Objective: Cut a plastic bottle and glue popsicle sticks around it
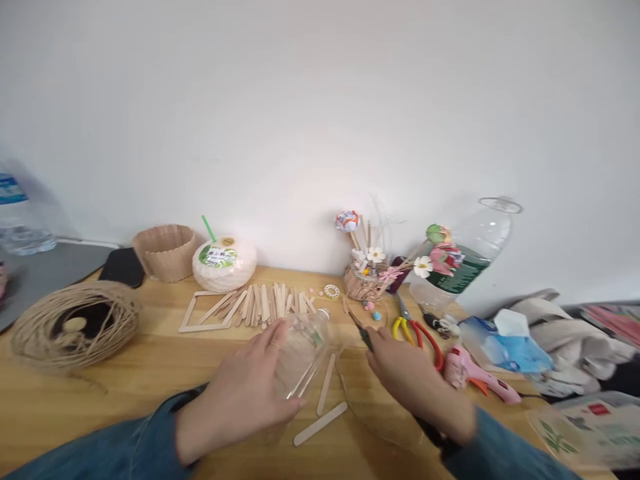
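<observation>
My left hand (245, 387) is wrapped round a clear plastic bottle (303, 350) lying tilted over the table, its white cap toward the back. In my right hand (405, 373) is a thin tool with a dark handle (363, 333), its tip pointing toward the back left; blur hides what kind it is. The tool and the bottle are apart. Two loose wooden sticks (320, 424) lie between my hands, beside a loop of thin cord (373, 433). Behind the bottle is a row of many wooden sticks (265, 303).
Twine coil (75, 327), wooden-stick cup (166, 253) and wrapped coconut (225, 265) stand left. Right are a flower pot (363, 283), scissors (407, 323), a pink glue gun (480, 377) and a large bottle (465, 260). A white wall (300, 133) rises behind.
</observation>
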`<state>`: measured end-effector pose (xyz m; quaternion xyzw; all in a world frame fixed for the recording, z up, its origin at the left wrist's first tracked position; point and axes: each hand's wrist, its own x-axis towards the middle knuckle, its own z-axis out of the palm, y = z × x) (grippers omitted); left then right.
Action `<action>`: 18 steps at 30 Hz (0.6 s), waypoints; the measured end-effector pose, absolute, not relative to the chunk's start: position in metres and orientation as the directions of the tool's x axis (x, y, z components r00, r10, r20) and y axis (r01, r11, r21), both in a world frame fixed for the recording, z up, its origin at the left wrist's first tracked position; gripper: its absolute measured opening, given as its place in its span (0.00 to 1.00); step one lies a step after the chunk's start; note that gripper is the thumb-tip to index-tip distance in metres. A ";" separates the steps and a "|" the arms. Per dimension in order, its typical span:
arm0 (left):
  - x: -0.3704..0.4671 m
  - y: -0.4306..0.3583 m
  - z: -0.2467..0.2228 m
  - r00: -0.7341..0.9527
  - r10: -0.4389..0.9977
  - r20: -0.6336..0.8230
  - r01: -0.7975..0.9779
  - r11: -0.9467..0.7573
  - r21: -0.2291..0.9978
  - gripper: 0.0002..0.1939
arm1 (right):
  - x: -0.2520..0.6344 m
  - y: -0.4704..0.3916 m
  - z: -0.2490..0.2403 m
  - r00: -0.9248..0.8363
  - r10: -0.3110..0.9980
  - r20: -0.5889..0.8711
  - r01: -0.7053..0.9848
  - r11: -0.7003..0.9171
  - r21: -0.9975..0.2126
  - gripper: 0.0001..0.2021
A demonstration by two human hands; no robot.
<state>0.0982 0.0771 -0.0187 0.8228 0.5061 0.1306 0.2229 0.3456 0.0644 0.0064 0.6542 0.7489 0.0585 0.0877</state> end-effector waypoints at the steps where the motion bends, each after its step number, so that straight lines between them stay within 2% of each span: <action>1: 0.099 0.077 -0.020 0.450 0.893 -0.012 0.782 -0.388 0.488 0.46 | 0.341 0.065 -0.005 -0.107 0.993 -0.047 0.973 0.114 0.198 0.13; 4: 0.100 0.077 -0.021 0.441 0.897 -0.041 0.811 -0.379 0.446 0.45 | 0.335 0.068 -0.018 -0.071 0.997 -0.025 0.982 0.074 0.172 0.15; 9: 0.101 0.076 -0.023 0.421 0.903 -0.086 0.850 -0.359 0.386 0.45 | 0.366 0.066 0.001 -0.073 0.996 0.047 0.989 0.066 0.134 0.12; 12: 0.100 0.076 -0.028 0.399 0.914 -0.065 0.856 -0.346 0.385 0.45 | 0.421 0.070 0.019 0.099 0.979 0.175 0.980 -0.127 0.152 0.11; 16: 0.098 0.072 -0.031 0.370 0.929 0.004 0.854 -0.342 0.391 0.45 | 0.507 0.072 0.026 0.462 0.773 0.435 0.827 -0.553 0.105 0.27; 18: 0.098 0.070 -0.031 0.365 0.929 0.056 0.845 -0.356 0.398 0.45 | 0.538 0.065 0.019 0.475 0.730 0.491 0.811 -0.580 0.079 0.27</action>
